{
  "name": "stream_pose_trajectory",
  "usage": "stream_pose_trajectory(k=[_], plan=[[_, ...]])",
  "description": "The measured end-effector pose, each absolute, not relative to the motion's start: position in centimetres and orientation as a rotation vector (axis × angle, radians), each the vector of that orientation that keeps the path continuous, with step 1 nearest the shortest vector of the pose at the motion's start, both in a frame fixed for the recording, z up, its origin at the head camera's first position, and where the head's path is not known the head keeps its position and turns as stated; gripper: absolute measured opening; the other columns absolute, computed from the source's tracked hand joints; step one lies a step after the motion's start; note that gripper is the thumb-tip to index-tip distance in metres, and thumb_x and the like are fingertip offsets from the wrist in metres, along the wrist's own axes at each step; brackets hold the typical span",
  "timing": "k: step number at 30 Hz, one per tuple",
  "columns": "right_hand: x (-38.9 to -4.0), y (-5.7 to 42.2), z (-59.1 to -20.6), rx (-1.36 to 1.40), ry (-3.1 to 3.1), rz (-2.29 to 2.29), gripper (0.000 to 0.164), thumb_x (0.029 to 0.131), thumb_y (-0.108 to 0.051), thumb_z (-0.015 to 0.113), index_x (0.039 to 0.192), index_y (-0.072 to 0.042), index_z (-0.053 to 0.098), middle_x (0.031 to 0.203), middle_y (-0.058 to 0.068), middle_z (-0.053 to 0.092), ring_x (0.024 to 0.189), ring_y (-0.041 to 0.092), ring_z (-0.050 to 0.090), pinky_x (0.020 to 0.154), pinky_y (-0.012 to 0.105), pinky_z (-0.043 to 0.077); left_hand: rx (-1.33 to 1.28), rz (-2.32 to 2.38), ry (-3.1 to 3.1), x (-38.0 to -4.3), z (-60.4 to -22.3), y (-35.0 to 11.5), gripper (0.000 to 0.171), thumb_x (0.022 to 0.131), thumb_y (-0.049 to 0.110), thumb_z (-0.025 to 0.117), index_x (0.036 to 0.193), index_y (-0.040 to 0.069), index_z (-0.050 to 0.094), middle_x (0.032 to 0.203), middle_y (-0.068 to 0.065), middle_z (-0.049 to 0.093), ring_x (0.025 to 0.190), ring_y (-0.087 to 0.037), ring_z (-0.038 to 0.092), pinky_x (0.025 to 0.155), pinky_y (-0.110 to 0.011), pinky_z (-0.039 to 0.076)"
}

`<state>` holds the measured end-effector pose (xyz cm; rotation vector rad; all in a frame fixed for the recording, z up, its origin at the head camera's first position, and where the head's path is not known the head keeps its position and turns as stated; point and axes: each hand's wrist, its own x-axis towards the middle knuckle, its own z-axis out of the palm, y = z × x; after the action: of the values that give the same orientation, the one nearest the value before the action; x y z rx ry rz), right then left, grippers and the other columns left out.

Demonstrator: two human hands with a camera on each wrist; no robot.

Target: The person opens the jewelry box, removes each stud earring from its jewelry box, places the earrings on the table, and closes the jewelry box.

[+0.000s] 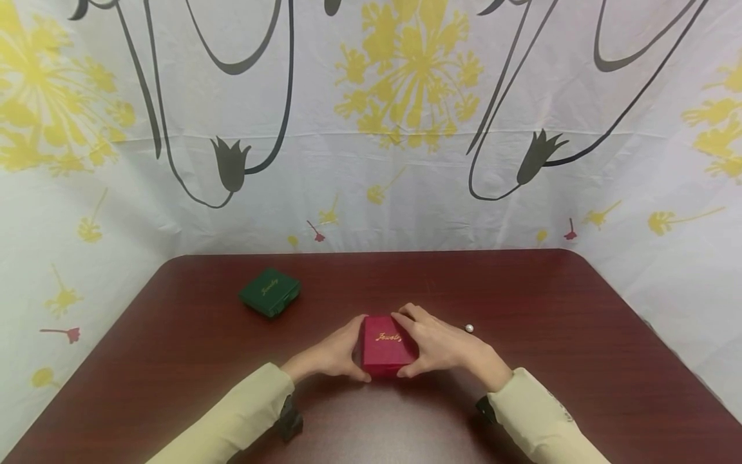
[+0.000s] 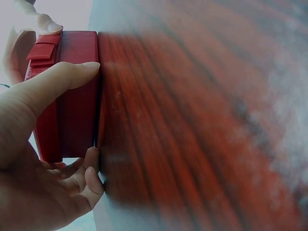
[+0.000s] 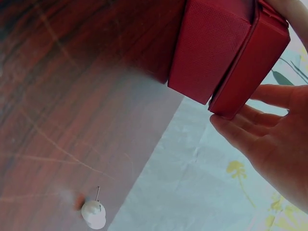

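A red jewelry box with gold "Jewelry" lettering sits on the table between both hands. My left hand grips its left side, thumb along the front and fingers at the back. From the right, my right hand holds the box, its thumb at the near edge and its fingers on the lid's far edge. A red bow shows on the lid's front in the left wrist view, beside the right thumb. In the right wrist view a thin dark seam runs between lid and base. What the box contains is hidden.
Just right of my right hand lies a pearl stud earring, its metal post visible in the right wrist view. A green jewelry box lies closed at the back left. Behind the dark red table hangs a patterned white cloth.
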<state>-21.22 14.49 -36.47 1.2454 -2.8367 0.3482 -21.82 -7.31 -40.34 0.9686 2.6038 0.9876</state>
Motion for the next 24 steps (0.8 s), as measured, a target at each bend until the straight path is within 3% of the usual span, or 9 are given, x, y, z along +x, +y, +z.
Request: stream_pose_trajectory(k=[14,24], plan=[[-21.13,14.61,-36.59,1.244,-2.858,0.33,0.085,0.06,-0.043,0.077,0.124,0.005,0.045,0.11,0.009,0.044,0.095,0.017,0.047,0.079,0.03,0.048,0.948,0.949,2.622,-21.75,-40.4,-7.25,0.093,0.058,0.021,0.083,0.129,0.001,0.026,0.119,-0.009,0.042,0.109,-0.02,0.044,0.094,-0.039,0.037],[-21.14,14.5,-37.0,1.244,-2.832,0.285,0.087,0.059,-0.045,0.077,0.122,0.006,0.046,0.106,0.009,0.045,0.094,0.018,0.048,0.078,0.03,0.047,0.944,0.925,2.628,-21.69,-40.45,-7.26,0.099,0.058,0.022,0.083,0.132,-0.005,0.022,0.125,-0.015,0.04,0.115,-0.025,0.041,0.097,-0.041,0.034]])
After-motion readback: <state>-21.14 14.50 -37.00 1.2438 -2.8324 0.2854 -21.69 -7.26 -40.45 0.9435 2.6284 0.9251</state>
